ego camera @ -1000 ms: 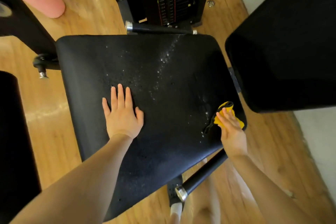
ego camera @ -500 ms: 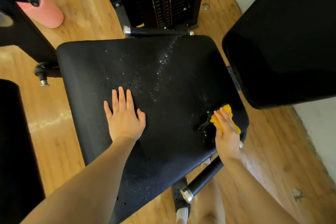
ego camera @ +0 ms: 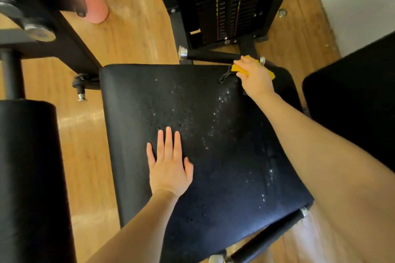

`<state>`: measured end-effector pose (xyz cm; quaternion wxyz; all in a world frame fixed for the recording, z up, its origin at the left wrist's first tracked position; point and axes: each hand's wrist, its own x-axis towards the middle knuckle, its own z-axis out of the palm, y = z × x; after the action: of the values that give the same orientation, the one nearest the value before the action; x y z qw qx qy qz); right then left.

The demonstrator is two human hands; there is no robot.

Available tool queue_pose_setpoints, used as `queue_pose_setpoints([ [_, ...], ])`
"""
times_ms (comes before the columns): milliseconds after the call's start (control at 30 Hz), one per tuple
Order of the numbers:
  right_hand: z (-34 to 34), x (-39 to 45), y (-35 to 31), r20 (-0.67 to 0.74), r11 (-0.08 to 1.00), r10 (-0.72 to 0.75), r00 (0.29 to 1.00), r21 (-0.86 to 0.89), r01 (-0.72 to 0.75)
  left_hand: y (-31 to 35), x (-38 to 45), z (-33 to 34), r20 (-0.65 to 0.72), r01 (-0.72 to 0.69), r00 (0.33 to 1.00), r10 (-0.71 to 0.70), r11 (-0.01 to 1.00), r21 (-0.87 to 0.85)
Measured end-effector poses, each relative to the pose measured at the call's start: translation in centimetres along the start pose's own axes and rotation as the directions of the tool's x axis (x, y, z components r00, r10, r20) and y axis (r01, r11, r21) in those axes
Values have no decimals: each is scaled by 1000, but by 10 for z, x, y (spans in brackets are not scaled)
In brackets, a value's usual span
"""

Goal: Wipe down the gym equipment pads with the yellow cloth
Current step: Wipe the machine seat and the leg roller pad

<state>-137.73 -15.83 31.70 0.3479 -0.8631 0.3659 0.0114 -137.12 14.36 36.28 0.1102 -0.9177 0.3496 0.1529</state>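
A black seat pad (ego camera: 230,156) fills the middle of the view, speckled with white droplets. My left hand (ego camera: 168,166) lies flat on its near left part, fingers spread, holding nothing. My right hand (ego camera: 255,76) presses the yellow cloth (ego camera: 240,69) onto the pad's far right corner, covering most of the cloth. A dark loop (ego camera: 226,77) hangs from the cloth's left end.
A second black pad (ego camera: 352,109) stands at the right and a black roller pad (ego camera: 30,177) at the left. A weight stack (ego camera: 226,0) rises behind the seat, with a black handle bar (ego camera: 209,55) at its foot. A pink bottle (ego camera: 96,6) stands on the wooden floor.
My right hand has slid the yellow cloth from the pad's near right corner up to its far right corner. My left hand stays flat on the pad.
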Motion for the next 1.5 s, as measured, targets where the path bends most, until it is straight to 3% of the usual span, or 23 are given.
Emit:
queue_pose_setpoints([
  [133,12,-31,7,-118,999,30,993,26,-27,-1,-1,0,12,-1,1000,1,1000,10],
  [400,32,-163,48,-184,1000,0,983,-25,-5,0,-1,1,4,11,1000,-11,999,43],
  [633,59,-287,74,-216,993,49,975,-91,-70,1,-5,-1,-32,-9,999,9,1000,-8],
  [733,64,-328,76,-152,995,54,987,-72,-65,2,-7,0,-59,-15,998,14,1000,-10],
  [1000,76,-375,65,-165,976,187,968,141,-164,1,-7,2,-82,-23,996,21,1000,-21],
  [1133,58,-342,54,-221,967,222,950,177,-185,1,-6,1,-61,-21,998,20,1000,-13],
  [1267,31,-234,25,-258,980,102,961,193,-52,2,-6,-2,-31,-18,999,17,999,-30],
  [1500,7,-20,-27,-74,992,-27,997,118,36,0,-1,-1,27,4,1000,-4,1000,11],
])
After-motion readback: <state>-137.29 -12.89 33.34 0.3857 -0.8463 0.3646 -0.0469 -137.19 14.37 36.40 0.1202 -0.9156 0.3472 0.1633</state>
